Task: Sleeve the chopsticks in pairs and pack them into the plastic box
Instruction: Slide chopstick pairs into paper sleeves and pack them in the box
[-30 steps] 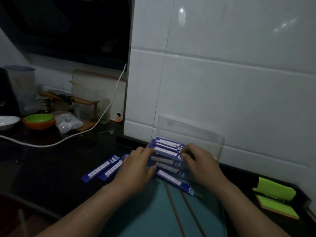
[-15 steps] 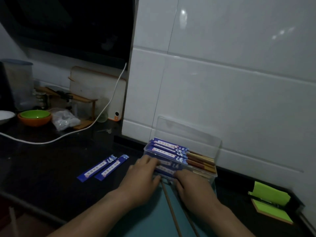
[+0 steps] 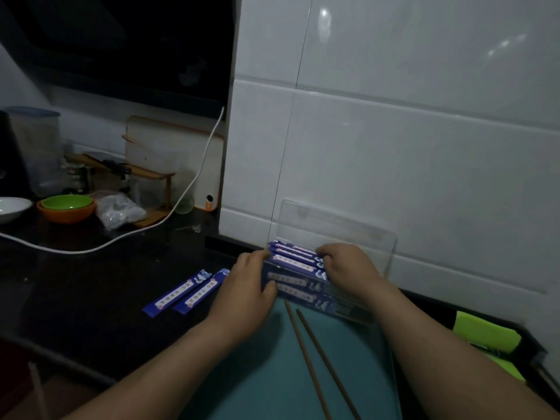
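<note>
The clear plastic box [image 3: 348, 312] stands against the white tiled wall, its lid [image 3: 348, 234] tipped open behind it. Several blue-sleeved chopstick pairs [image 3: 295, 257] lie stacked inside. My left hand [image 3: 248, 289] holds the box's left end, fingers along the side and thumb on the front wall. My right hand [image 3: 345, 268] rests on top of the sleeved pairs, bent fingertips pressing them down. Two bare brown chopsticks [image 3: 315, 359] lie on the teal mat [image 3: 266, 377] in front of the box. Two blue sleeves [image 3: 185, 291] lie flat on the dark counter to the left.
A white cable [image 3: 121, 237] runs across the dark counter at the left. Behind it sit an orange and green bowl [image 3: 66, 207], a white dish [image 3: 12, 207] and a plastic bag [image 3: 121, 210]. Green pads [image 3: 485, 333] lie at the right edge.
Half a second ago both hands were at the box's front edge. Now they have gone forward again: the left to the box's left end, the right onto the sleeved pairs.
</note>
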Tool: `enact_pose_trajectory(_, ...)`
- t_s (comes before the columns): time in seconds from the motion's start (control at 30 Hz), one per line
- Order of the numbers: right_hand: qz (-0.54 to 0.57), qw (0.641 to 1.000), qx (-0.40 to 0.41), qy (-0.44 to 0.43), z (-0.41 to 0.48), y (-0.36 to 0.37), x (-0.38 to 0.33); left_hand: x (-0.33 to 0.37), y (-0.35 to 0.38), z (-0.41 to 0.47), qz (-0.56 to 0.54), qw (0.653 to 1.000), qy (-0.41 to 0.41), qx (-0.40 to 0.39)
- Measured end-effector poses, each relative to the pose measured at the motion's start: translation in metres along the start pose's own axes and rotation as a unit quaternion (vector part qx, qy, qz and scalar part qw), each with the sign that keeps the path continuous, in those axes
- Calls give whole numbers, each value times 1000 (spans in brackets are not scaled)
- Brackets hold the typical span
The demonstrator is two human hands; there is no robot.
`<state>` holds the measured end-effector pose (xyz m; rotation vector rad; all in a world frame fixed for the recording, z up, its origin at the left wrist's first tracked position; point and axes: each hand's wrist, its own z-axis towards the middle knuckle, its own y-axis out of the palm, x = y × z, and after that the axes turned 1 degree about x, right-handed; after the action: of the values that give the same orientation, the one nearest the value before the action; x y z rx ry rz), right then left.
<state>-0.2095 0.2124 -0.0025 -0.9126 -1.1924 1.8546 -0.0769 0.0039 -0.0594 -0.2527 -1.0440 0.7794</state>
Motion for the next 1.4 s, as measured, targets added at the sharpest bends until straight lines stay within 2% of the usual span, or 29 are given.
enact_pose_trajectory(0.2, 37, 999, 17, 15, -10, -4, 0, -7, -7, -4, 8, 1000, -20, -16)
enact_pose_trajectory(0.3, 80, 992, 97, 29, -23, -13, -7, -7, -12, -6, 11, 1000, -22, -17)
enact_pose_trajectory(0.4, 109, 976, 190, -9, -42, -22, -25, -10, -19, -10, 44, 999, -15, -12)
enact_pose_trajectory(0.47, 133, 970, 202, -35, -55, -24, -38, -17, -26, -11, 73, 997, -15, -9)
enact_pose_trajectory(0.57, 135, 976, 159, -67, -72, -16, -58, -32, -46, -14, 141, 989, -55, 1)
enact_pose_trajectory(0.67, 128, 985, 76, -83, -77, 8, -80, -51, -72, -13, 196, 973, -119, 7)
enact_pose_trajectory(0.8, 124, 987, -4, -98, -74, 40, -111, -63, -88, -18, 258, 953, -155, -41)
enact_pose_trajectory(1.03, 111, 987, -55, -100, -62, 68, -155, -67, -82, -7, 382, 905, -133, -133)
enact_pose_trajectory(1.23, 122, 992, -43, -15, -63, 65, -142, -56, -77, 13, 461, 870, -64, -166)
enact_pose_trajectory(1.3, 115, 992, -43, 5, -66, 60, -131, -52, -78, 18, 451, 874, -72, -166)
enact_pose_trajectory(1.4, 99, 992, -81, 12, -73, 57, -126, -54, -85, 18, 320, 927, -153, -120)
